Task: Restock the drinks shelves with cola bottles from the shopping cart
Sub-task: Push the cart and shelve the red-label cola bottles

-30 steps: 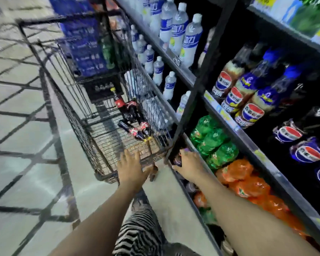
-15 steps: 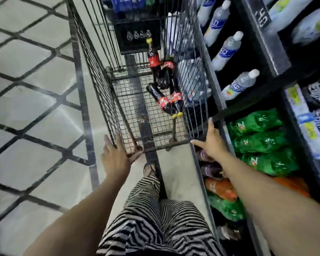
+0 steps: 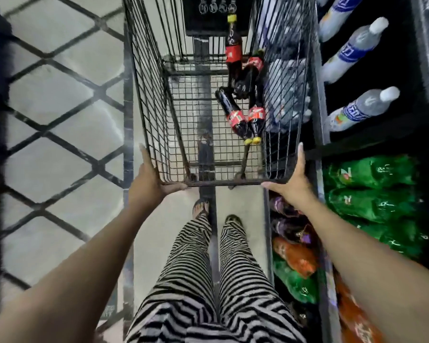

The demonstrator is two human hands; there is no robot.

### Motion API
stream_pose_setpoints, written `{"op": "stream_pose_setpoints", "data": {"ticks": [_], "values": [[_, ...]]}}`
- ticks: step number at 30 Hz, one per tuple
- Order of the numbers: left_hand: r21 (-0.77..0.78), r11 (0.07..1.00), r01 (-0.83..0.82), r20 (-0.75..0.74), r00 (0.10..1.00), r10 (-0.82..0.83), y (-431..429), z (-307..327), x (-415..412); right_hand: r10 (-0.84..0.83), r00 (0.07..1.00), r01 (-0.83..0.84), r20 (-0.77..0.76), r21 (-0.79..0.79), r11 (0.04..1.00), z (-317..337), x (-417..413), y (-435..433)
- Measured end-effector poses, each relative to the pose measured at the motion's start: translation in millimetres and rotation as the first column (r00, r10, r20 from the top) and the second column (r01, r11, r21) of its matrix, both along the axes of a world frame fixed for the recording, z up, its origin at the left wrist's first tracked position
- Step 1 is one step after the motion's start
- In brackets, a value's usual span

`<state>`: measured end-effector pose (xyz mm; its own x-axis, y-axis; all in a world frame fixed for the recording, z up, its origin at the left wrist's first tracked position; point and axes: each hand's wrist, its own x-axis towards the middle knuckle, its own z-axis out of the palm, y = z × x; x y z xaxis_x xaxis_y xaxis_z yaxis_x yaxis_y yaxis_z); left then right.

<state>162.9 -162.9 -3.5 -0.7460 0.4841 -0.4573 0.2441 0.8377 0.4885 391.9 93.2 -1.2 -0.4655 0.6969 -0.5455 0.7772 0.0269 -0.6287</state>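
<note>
Pale stone floor (image 3: 60, 100) with a dark diamond lattice fills everything from 7 to 11 o'clock in my view, and the drinks shelves (image 3: 318, 100) run down the whole 1-to-5 o'clock side. From where I sit at the feed, the black wire shopping cart (image 3: 156, 100) stands straight ahead at 12 o'clock, its right flank just beside the shelf frame. Striped trousers (image 3: 196, 280) and two sandalled feet show at 6 o'clock below the cart's near rim. On the shelves I see green bottles (image 3: 372, 174) at 3 o'clock, orange bottles (image 3: 295, 256) lower at 4 to 5 o'clock, and clear bottles with white caps and blue labels (image 3: 354, 48) up at 1 to 2 o'clock. My left hand (image 3: 146, 184) sits at the cart's near left corner, its grip spread loose around the corner with fingers up the side wire and thumb along the front rail. My right hand (image 3: 295, 184) mirrors it at the near right corner, fingers flat up the side wall, thumb on the rail, nothing clenched. The cola bottles (image 3: 245, 95) lie in a small heap on the cart floor toward its right side, red labels and yellow caps showing, touching one another, one of them leaning up against the far end.
</note>
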Motion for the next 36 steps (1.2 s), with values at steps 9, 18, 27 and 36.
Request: {"op": "stream_pose_setpoints", "data": {"ticks": [9, 18, 27, 36], "values": [[-0.024, 0.996, -0.086, 0.022, 0.996, 0.087, 0.2, 4.7, 20.6, 0.048, 0.997, -0.048, -0.053, 0.011, 0.999, -1.7, 13.4, -0.5], [0.043, 0.994, -0.103, 0.049, 0.994, 0.101, -30.2, 15.5, 77.9, 0.079, 0.996, -0.080, -0.027, -0.026, 0.996, 3.5, 63.6, -29.1], [0.120, 0.991, -0.062, 0.095, 0.994, 0.051, -87.9, 21.7, 151.2, 0.142, 0.985, -0.144, 0.098, 0.009, 0.990, 2.2, 122.9, -73.2], [0.047, 0.999, -0.015, 0.072, 0.997, 0.012, -166.7, 5.5, 190.3, 0.134, 0.990, -0.136, 0.044, 0.044, 0.990, -7.2, 175.0, -151.2]]}}
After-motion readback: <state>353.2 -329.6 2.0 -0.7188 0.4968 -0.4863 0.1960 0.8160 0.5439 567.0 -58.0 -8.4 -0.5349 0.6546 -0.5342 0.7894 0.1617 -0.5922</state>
